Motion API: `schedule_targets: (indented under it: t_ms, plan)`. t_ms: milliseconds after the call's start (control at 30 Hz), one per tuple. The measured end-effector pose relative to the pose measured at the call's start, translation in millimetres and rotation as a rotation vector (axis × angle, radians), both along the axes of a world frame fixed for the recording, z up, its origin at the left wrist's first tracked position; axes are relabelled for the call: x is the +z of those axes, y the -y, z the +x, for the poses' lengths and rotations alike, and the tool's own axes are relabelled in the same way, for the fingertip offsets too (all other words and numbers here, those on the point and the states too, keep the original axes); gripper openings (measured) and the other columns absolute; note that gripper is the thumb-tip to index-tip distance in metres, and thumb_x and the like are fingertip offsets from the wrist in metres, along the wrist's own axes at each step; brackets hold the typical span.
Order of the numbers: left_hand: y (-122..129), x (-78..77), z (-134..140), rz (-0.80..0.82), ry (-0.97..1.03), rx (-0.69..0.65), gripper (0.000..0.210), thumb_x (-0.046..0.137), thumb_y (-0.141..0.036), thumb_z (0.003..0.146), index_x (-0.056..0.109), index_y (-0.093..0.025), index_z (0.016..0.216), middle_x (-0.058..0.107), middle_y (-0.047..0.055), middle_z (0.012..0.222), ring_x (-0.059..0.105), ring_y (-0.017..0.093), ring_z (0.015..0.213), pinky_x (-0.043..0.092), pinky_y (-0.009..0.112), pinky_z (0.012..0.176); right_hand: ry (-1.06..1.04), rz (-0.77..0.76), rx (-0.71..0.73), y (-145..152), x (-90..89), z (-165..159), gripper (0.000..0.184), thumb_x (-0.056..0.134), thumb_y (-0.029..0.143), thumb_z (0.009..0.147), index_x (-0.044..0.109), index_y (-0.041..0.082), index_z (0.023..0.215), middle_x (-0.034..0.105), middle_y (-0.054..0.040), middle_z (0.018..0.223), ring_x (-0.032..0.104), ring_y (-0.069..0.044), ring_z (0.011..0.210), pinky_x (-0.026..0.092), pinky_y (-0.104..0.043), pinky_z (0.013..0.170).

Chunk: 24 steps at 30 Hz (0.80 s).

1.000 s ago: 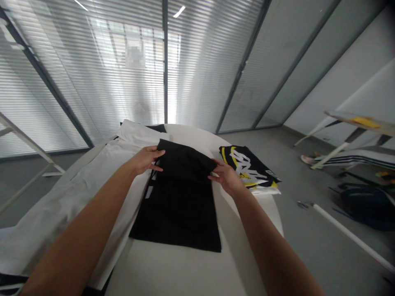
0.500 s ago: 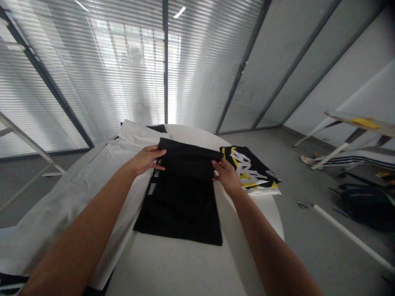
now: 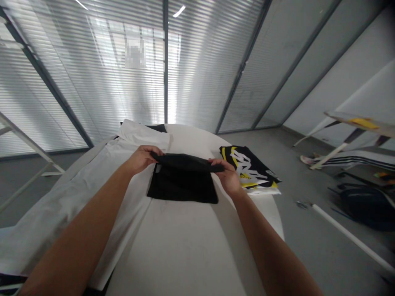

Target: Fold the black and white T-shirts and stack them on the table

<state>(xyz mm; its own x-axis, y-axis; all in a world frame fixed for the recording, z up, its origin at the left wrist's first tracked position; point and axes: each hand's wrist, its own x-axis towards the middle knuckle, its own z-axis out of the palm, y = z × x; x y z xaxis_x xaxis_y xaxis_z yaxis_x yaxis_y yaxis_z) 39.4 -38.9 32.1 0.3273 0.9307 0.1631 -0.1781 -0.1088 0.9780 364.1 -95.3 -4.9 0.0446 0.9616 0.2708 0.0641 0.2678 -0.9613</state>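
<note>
Pale blinds (image 3: 203,82), grey floor (image 3: 317,242)

You are in what looks like an office-type room. On the far side, slatted blinds (image 3: 200,78) fill tall panels split by dark posts (image 3: 166,61), with daylight showing through. A plain grey floor (image 3: 299,242) runs below, and a white wall (image 3: 367,61) rises at the right, near a table (image 3: 342,116) with slanted legs. Your white bench (image 3: 185,246) has a rounded far edge.
</note>
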Motion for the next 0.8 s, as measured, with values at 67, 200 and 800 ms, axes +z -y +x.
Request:
schedule_targets:
  t_ms: [67, 200, 800]
  plan:
    - [0, 2.3, -2, 0.076, -0.128, -0.08, 0.008, 0.07, -0.013, 0.054, 0.064, -0.017, 0.051, 0.065, 0.006, 0.068, 0.064, 0.023, 0.081, 0.051, 0.036, 0.079, 0.036, 0.017, 0.019, -1, -0.2, 1, 0.009, 0.052, 0.027, 0.071, 0.059, 0.021, 0.074, 0.068, -0.0078, 0.105, 0.057, -0.027, 0.115, 0.045, -0.041, 0.096]
    - [7, 17.4, -2, 0.14, -0.411, -0.23, 0.011, 0.059, -0.013, 0.058, 0.065, -0.018, 0.05, 0.062, 0.005, 0.064, 0.06, 0.019, 0.071, 0.049, 0.032, 0.071, 0.155, 0.015, 0.01, 1, 4.6, 2, 0.012, 0.048, 0.022, 0.07, 0.059, 0.022, 0.065, 0.069, -0.0073, 0.096, 0.057, -0.028, 0.114, 0.042, -0.041, 0.096]
    - [42, -26.0, 72, 0.59, -1.269, 0.109, 0.06, 0.033, -0.051, 0.096, 0.038, -0.02, 0.146, 0.035, 0.013, 0.153, 0.024, 0.032, 0.143, 0.017, 0.053, 0.114, 1.25, 0.158, -0.048, 31, -2.8, -56, 0.051, 0.031, 0.046, 0.099, 0.04, 0.026, 0.146, 0.036, -0.0065, 0.153, 0.024, -0.027, 0.144, 0.016, -0.053, 0.115]
